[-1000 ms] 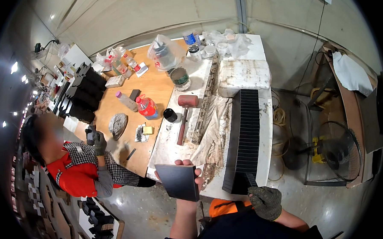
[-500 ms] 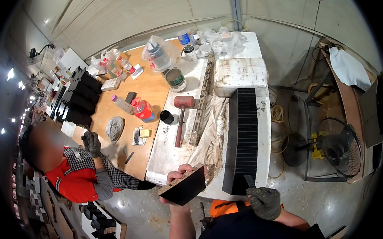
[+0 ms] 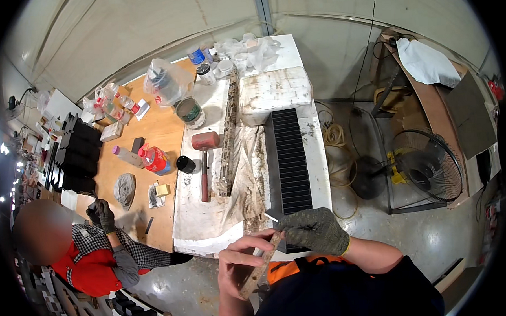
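Observation:
My bare left hand (image 3: 236,266) grips a flat tile (image 3: 261,265), now seen edge-on and tilted, low in the head view. My right hand (image 3: 314,230) wears a grey knit glove and pinches the tile's upper end. Both hands are over the near edge of the white workbench (image 3: 199,222). Just beyond the right hand runs a long row of dark tiles (image 3: 290,156) standing on edge. A red-headed mallet (image 3: 204,160) lies on the bench to the left of a long narrow strip (image 3: 228,136).
A person in a red vest (image 3: 91,258) stands at the left by a wooden table (image 3: 158,128) with bottles, a red container (image 3: 155,159) and black racks (image 3: 75,157). A white foam block (image 3: 273,92) sits at the bench's far end. A floor fan (image 3: 426,170) stands at the right.
The tile has turned from face-up to edge-on in my left hand. My gloved right hand has come up from the lower right and taken hold of its upper end.

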Motion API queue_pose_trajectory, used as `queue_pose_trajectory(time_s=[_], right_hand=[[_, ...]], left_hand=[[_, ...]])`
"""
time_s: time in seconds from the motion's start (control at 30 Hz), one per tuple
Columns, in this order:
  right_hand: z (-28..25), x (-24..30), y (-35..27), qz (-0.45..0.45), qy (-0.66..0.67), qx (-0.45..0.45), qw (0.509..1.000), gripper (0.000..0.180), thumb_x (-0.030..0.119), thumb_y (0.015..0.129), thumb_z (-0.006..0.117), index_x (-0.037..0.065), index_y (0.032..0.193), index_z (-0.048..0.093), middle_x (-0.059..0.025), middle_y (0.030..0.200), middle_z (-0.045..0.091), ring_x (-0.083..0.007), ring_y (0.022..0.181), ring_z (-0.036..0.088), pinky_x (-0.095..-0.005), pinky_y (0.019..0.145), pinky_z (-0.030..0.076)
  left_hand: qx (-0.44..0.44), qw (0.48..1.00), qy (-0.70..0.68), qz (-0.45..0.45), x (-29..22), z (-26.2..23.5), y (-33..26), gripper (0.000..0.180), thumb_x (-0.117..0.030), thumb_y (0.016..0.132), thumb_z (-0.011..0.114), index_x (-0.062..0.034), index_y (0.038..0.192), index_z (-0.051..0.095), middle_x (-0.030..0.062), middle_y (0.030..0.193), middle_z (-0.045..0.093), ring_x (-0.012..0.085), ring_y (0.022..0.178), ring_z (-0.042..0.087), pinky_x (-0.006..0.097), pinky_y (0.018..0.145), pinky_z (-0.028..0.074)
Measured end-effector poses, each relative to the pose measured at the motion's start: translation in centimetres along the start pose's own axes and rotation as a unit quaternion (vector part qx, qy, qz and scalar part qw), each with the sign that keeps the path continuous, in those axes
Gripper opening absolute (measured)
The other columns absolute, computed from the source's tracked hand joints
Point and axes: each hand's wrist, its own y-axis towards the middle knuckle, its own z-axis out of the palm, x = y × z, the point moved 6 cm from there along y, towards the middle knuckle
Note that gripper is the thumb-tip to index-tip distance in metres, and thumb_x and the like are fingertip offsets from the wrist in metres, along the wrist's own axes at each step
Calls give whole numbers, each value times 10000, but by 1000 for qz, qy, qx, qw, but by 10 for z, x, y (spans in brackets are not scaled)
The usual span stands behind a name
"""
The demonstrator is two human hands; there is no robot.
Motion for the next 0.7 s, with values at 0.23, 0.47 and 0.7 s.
queue_pose_trajectory(time_s=[0.23,0.47,0.7], right_hand=[[-6,-14,-7,128,83,10,988,222,114,854,690,-16,1034,685,-47,836,679,-58,711,615,-218,623,519],[-10,-30,-15,208,177,-31,962,169,119,885,658,7,1005,698,-52,864,689,-92,785,625,-239,690,525],[-10,-21,-17,150,195,-31,969,265,59,830,713,8,1087,672,-38,926,668,-65,842,603,-230,737,529]], left_hand=[[62,997,-26,-27,14,-3,-2,648,-447,617,851,10,1040,671,296,1137,587,450,1174,510,560,1057,321],[65,996,-57,-17,31,1,2,583,-470,799,705,10,1113,600,273,1170,536,518,1153,488,615,1009,321],[27,980,-195,-35,59,-14,-12,702,-639,800,614,-59,1194,592,263,1381,356,557,1164,457,630,957,394]])
